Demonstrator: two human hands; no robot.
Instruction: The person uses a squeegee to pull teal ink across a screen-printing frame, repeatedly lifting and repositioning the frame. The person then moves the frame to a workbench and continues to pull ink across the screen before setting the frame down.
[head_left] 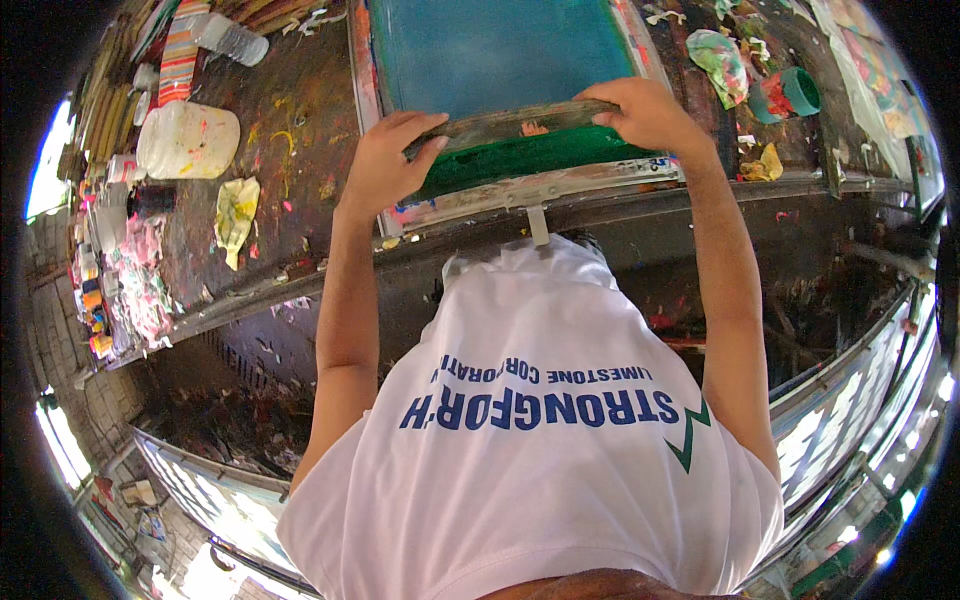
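Note:
A long wooden squeegee [490,130] lies crosswise near the front end of a printing screen. Its left end is in my left hand [392,162], thumb below and fingers over the top. My right hand [648,112] grips the other end the same way. Dark green ink [545,152] spreads in a band just on the near side of the squeegee. Beyond it stretches the screen's blue mesh [500,55]. The paint-stained screen frame [545,188] borders the mesh, and its near bar runs along the table's front edge. The squeegee's lower edge is hidden.
On the stained table [290,190] at left are a whitish plastic container [190,142], a clear bottle [232,40] and a crumpled yellow-stained scrap [235,218]. To the right lie a green cup [790,94] and crumpled stained plastic [716,66]. Small jars [95,300] line the far left.

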